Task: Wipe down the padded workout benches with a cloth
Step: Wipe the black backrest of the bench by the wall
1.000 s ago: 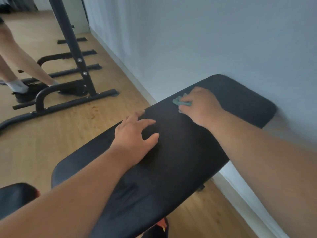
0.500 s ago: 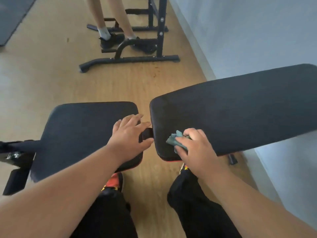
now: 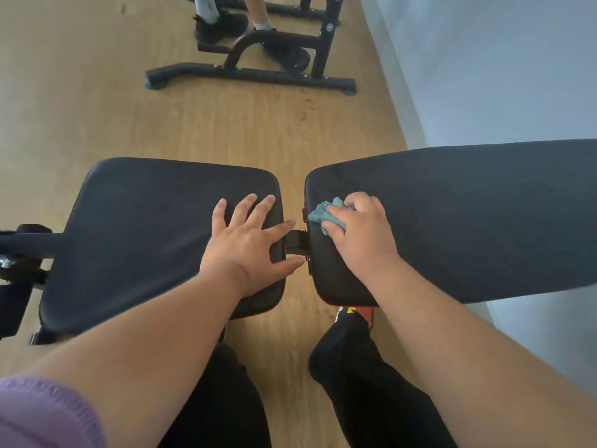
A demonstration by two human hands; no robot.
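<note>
On back pad (image 3: 468, 221), cloth (image 3: 319, 213) under right hand (image 3: 361, 234)

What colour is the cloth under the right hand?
Teal-green cloth, seen best in the head view.

Bench pads (image 3: 155, 227) black – cloth (image 3: 323, 214) teal; floor (image 3: 80, 92) light wood-grain; sleeve (image 3: 42, 415) purple – trousers (image 3: 381, 399) black.

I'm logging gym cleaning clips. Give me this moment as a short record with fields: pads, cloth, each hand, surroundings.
pads: seat pad left, long back pad right, a gap between them
cloth: teal cloth bunched on the back pad's near end
right hand: pressing the cloth
left hand: flat, fingers spread, on the seat pad
surroundings: wood floor, black equipment frame, pale wall
</note>
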